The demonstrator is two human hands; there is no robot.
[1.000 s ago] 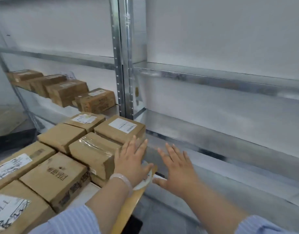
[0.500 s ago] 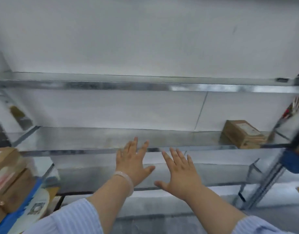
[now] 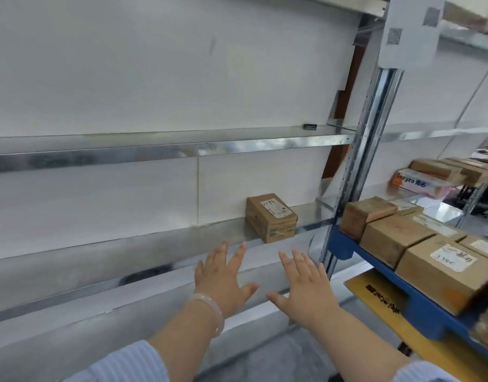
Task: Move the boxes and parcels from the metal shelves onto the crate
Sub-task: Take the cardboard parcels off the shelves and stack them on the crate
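Observation:
A single brown cardboard box (image 3: 271,217) with a white label stands on the middle metal shelf (image 3: 143,245), near its right end. My left hand (image 3: 223,282) and my right hand (image 3: 306,290) are stretched out side by side below and in front of the box, palms down, fingers straight and spread, holding nothing. Both are a short way from the box and do not touch it. At the right, several brown boxes (image 3: 391,238) lie on a blue crate (image 3: 419,301).
A steel upright post (image 3: 355,172) separates this bay from the bay to the right, where more boxes (image 3: 441,172) lie on a shelf. An upper shelf (image 3: 165,148) carries a small dark object (image 3: 310,126). A yellow board (image 3: 380,296) sits under the blue crate.
My view has swung right, from the stacked boxes on the crate to the nearly bare shelf bay. The lone box now sits closer and more central. Both hands stay spread and hold nothing.

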